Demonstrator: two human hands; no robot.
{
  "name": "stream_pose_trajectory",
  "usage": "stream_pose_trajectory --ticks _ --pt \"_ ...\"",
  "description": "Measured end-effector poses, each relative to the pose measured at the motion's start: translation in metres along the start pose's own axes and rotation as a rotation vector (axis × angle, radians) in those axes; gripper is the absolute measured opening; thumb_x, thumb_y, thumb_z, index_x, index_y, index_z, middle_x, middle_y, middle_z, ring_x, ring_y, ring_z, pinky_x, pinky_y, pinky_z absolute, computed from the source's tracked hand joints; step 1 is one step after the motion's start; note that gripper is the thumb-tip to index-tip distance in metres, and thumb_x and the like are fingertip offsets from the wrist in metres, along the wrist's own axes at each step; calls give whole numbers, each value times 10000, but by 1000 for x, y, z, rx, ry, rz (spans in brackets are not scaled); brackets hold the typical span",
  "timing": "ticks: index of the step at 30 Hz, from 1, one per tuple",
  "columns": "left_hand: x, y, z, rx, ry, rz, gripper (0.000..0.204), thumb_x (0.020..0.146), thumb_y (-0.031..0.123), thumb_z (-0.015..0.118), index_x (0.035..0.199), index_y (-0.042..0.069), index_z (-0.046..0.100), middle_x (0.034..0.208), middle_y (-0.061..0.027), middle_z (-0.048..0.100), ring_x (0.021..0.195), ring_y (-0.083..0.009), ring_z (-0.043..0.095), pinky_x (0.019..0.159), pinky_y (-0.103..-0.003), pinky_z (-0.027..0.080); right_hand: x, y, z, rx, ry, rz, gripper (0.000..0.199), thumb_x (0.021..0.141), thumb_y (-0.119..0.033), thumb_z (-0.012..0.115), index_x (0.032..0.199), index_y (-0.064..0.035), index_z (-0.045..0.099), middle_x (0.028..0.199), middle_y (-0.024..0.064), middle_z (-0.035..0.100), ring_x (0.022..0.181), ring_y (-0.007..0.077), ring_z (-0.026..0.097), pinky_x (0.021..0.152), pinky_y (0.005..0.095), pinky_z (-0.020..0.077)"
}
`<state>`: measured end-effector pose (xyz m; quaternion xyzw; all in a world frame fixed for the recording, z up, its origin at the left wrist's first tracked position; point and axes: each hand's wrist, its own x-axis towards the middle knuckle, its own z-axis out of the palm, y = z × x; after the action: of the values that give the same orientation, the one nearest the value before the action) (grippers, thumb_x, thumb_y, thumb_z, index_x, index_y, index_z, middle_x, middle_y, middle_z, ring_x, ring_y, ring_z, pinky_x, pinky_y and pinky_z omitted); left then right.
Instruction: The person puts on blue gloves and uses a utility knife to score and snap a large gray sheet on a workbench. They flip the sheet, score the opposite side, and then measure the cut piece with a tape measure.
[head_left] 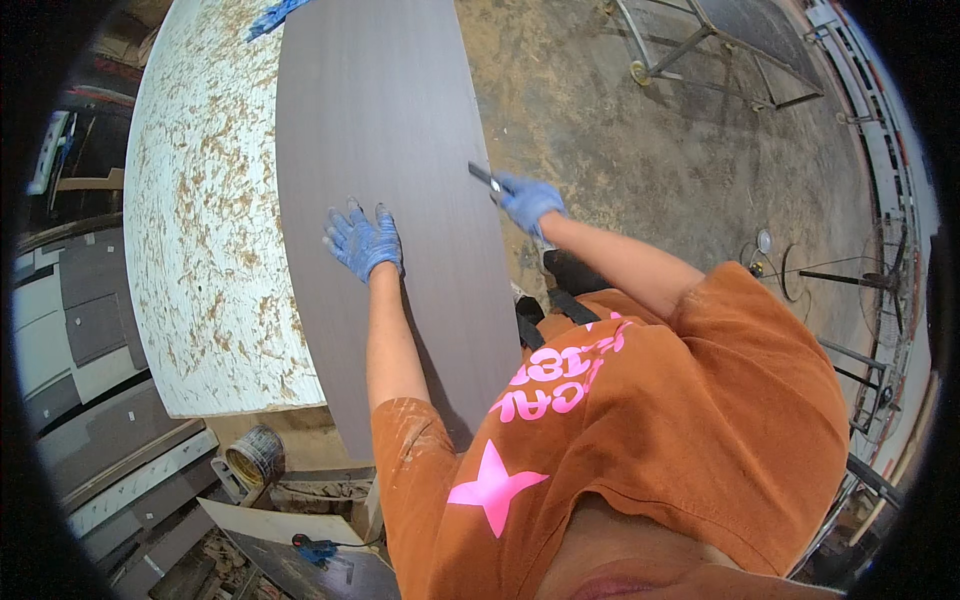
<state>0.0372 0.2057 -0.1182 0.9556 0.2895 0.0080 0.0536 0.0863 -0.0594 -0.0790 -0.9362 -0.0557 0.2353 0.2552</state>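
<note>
A long, flat, grey-brown panel lay on the white, brown-smeared worktop, hiding its right edge and jutting past its near edge. The left hand, in a blue glove, rested palm down on the panel, its fingers spread apart. The blue-gloved right hand had its fingers clamped around a narrow, dark, flat-ended hand tool, whose tip overlapped the panel's right edge in view; whether it touched could not be told. A round, grey-white tub sat just beyond the worktop's near-left corner. Well off the right side, a wheeled metal frame stood on the stained concrete floor.
</note>
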Motion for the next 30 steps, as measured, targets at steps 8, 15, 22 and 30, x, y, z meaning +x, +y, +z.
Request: stream_pose_trajectory --ticks 8,15,22,30 --pt "1 5 -7 -1 -36 -5 665 933 546 386 1478 168 336 1556 -165 219 1433 -343 196 1184 -448 41 -20 28 33 11 63 -64 464 915 -439 476 1333 -242 519 1077 166 660 989 371 620 835 466 483" --pt "2 5 -4 -20 0 -5 667 926 545 400 1468 158 358 1555 -165 225 1432 -339 200 1184 -445 43 32 5 -3 71 59 -59 440 922 -431 475 1286 -190 528 1073 167 659 975 375 619 814 469 485" --pt "1 5 -9 -34 -32 -8 667 923 536 411 1471 162 354 1555 -165 225 1442 -321 173 1184 -451 39 -15 16 22 -19 98 -101 398 921 -455 464 1232 -222 552 1062 156 661 971 373 620 813 466 486" --pt "3 5 -3 -24 28 17 660 912 510 460 1465 164 359 1546 -172 242 1441 -324 176 1182 -462 54 98 -8 -35 32 85 -6 455 909 -432 498 1308 -219 547 1139 160 643 1048 374 597 882 432 472"
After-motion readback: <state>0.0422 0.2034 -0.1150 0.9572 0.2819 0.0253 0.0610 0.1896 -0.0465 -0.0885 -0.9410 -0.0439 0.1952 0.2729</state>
